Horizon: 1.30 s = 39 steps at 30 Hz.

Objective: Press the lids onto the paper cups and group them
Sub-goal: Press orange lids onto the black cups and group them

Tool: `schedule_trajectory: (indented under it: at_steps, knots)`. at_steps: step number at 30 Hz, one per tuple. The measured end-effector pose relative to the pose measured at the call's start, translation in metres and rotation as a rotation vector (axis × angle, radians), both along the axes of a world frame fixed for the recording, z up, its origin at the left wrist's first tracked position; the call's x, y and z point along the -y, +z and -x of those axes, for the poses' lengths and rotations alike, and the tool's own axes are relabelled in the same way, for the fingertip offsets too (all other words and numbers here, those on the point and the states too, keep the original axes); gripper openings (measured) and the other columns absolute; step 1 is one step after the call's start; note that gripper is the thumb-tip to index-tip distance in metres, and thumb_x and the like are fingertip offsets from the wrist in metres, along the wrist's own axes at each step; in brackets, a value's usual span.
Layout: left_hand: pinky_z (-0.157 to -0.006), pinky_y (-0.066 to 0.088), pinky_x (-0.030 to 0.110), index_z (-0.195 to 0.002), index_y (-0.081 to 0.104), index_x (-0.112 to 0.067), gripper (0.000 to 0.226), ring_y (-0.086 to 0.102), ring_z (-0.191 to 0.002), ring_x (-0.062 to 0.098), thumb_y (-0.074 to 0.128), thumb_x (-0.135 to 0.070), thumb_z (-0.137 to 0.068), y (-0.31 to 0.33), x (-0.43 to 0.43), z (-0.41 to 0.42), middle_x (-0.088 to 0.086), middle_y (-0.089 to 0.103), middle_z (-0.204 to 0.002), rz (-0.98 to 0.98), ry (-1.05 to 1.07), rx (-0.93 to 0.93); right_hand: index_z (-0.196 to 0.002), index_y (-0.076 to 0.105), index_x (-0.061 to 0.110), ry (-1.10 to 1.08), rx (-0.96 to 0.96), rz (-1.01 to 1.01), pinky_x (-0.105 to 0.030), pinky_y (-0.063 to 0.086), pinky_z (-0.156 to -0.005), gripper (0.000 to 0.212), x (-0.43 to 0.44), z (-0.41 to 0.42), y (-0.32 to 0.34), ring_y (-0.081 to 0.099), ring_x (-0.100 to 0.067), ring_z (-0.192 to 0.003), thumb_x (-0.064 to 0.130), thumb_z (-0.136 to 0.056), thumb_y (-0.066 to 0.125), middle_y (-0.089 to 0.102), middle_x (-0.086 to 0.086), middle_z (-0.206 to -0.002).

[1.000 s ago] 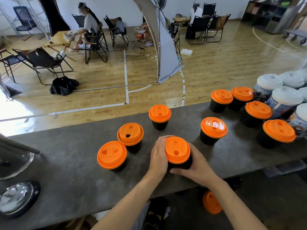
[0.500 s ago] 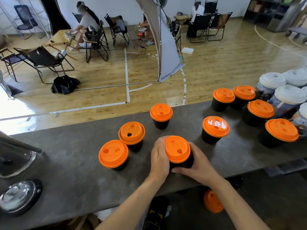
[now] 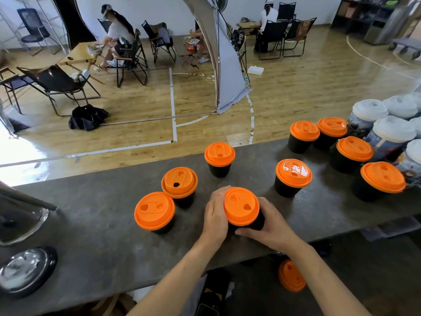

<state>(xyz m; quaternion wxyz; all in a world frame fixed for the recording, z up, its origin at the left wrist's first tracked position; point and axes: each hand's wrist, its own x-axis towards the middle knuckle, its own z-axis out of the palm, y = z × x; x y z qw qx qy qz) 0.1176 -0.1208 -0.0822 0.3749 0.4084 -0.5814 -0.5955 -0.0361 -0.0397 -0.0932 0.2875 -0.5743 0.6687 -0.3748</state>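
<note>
Both hands wrap one cup (image 3: 247, 221) at the near edge of the worktop (image 3: 102, 236).
- The left hand (image 3: 215, 215) curls round its left side, fingers reaching behind it.
- The right hand (image 3: 271, 226) curls round the right side, thumb across the near face.
- They grip the black body just under the orange lid (image 3: 241, 206), which sits level on top. The cup stands upright on the worktop.

Left of the left hand:
- Two more black cups with orange lids stand just beside each other.
- The nearer cup (image 3: 154, 210) has a flat-seated lid.
- The farther cup (image 3: 179, 182) has a lid that looks slightly askew.

Beyond the hands a single lidded cup (image 3: 219, 155) stands alone near the far edge. Beyond and to the right of the right hand stands another lone cup (image 3: 293, 173), its lid glaring with reflected light.

Well to the right of the right hand, a cluster of four orange-lidded cups (image 3: 354, 148) stands close together. Hard against that cluster on its far right are taller printed cups with white lids (image 3: 394, 128).

Below the right forearm, under the worktop's near edge, is another orange lid (image 3: 291, 275). What it rests on I cannot tell.

Far to the left of the left hand, a round shiny metal object (image 3: 25, 270) lies on the worktop.
</note>
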Motion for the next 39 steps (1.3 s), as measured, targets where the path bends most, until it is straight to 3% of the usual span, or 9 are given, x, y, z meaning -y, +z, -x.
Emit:
schedule_trajectory:
  at_steps: [7, 10, 16, 20, 24, 27, 32, 36, 39]
  knots:
    - [-0.091, 0.044, 0.020, -0.111, 0.068, -0.033, 0.035, 0.061, -0.113, 0.006, 0.035, -0.041, -0.111, 0.013, -0.004, 0.010, -0.010, 0.070, -0.114, -0.234, 0.097, -0.010, -0.133, 0.057, 0.044, 0.000, 0.230, -0.069, -0.030, 0.046, -0.108, 0.076, -0.002, 0.003, 0.014, 0.059, -0.001, -0.126, 0.062, -0.065, 0.087, 0.067, 0.019, -0.132]
    - [-0.094, 0.046, 0.016, -0.129, 0.060, -0.038, 0.028, 0.061, -0.119, 0.003, 0.038, -0.040, -0.111, 0.029, -0.002, 0.008, -0.013, 0.069, -0.123, -0.056, 0.063, -0.111, -0.130, 0.062, 0.040, -0.063, 0.523, -0.073, -0.025, 0.056, -0.095, 0.063, -0.003, -0.004, 0.027, 0.067, -0.008, -0.120, 0.065, -0.075, 0.077, 0.072, 0.014, -0.129]
    - [-0.097, 0.055, 0.025, -0.141, 0.041, -0.055, 0.066, 0.062, -0.118, -0.003, 0.069, -0.065, -0.082, 0.044, 0.004, -0.006, -0.029, 0.061, -0.126, 0.047, -0.265, -0.015, -0.141, 0.056, 0.035, -0.084, 0.758, -0.052, -0.032, 0.057, -0.097, 0.072, -0.007, -0.032, 0.028, 0.065, -0.016, -0.127, 0.071, -0.080, 0.073, 0.068, 0.006, -0.137]
    - [-0.089, 0.052, 0.012, -0.149, 0.026, -0.052, 0.096, 0.059, -0.113, -0.013, 0.078, -0.066, -0.069, 0.034, 0.002, -0.012, -0.026, 0.053, -0.133, 0.038, -0.259, 0.047, -0.124, 0.069, 0.036, -0.160, 0.620, -0.022, -0.032, 0.059, -0.090, 0.048, -0.018, -0.033, 0.031, 0.071, -0.025, -0.114, 0.069, -0.093, 0.055, 0.072, -0.008, -0.126]
    - [-0.097, 0.052, 0.019, -0.154, 0.026, -0.046, 0.114, 0.056, -0.118, -0.013, 0.085, -0.067, -0.059, 0.023, -0.001, -0.010, -0.025, 0.051, -0.139, 0.018, -0.098, 0.012, -0.119, 0.062, 0.042, -0.457, 0.110, 0.300, -0.012, 0.049, -0.089, 0.045, -0.033, -0.006, 0.039, 0.067, -0.007, -0.106, 0.075, -0.089, 0.059, 0.068, 0.019, -0.113]
    - [-0.096, 0.057, 0.029, -0.140, 0.044, -0.044, 0.101, 0.064, -0.114, -0.002, 0.092, -0.062, -0.053, 0.017, -0.003, -0.003, -0.016, 0.064, -0.129, -0.002, -0.014, -0.005, -0.142, 0.043, 0.021, -0.764, -0.195, 0.468, -0.014, 0.037, -0.104, 0.090, -0.029, 0.035, 0.037, 0.049, -0.007, -0.127, 0.063, -0.073, 0.084, 0.048, 0.007, -0.138]
    - [-0.081, 0.060, 0.025, -0.136, 0.053, -0.044, 0.089, 0.071, -0.111, 0.013, 0.093, -0.064, -0.058, 0.020, -0.006, 0.012, -0.011, 0.073, -0.120, -0.108, -0.048, -0.140, -0.160, 0.016, 0.016, -0.688, 0.092, 0.137, -0.032, 0.027, -0.118, 0.137, 0.000, 0.073, 0.019, 0.031, -0.021, -0.150, 0.054, -0.051, 0.091, 0.031, -0.009, -0.162]
    - [-0.080, 0.062, 0.039, -0.132, 0.052, -0.037, 0.087, 0.074, -0.107, 0.030, 0.092, -0.062, -0.058, 0.033, -0.010, 0.017, 0.003, 0.072, -0.123, -0.220, 0.022, -0.195, -0.129, 0.036, 0.034, -0.613, 0.246, 0.132, -0.009, 0.044, -0.092, 0.091, 0.005, 0.071, 0.019, 0.056, -0.016, -0.125, 0.030, -0.062, 0.098, 0.054, 0.012, -0.130]
    - [-0.060, 0.060, 0.038, -0.131, 0.051, -0.021, 0.087, 0.076, -0.089, 0.037, 0.088, -0.056, -0.060, 0.064, -0.014, 0.015, 0.015, 0.074, -0.110, -0.268, 0.089, -0.304, -0.124, 0.052, 0.030, -0.558, 0.736, 0.272, -0.022, 0.059, -0.083, 0.074, -0.006, 0.051, 0.054, 0.070, -0.012, -0.109, 0.033, -0.065, 0.096, 0.067, -0.006, -0.128]
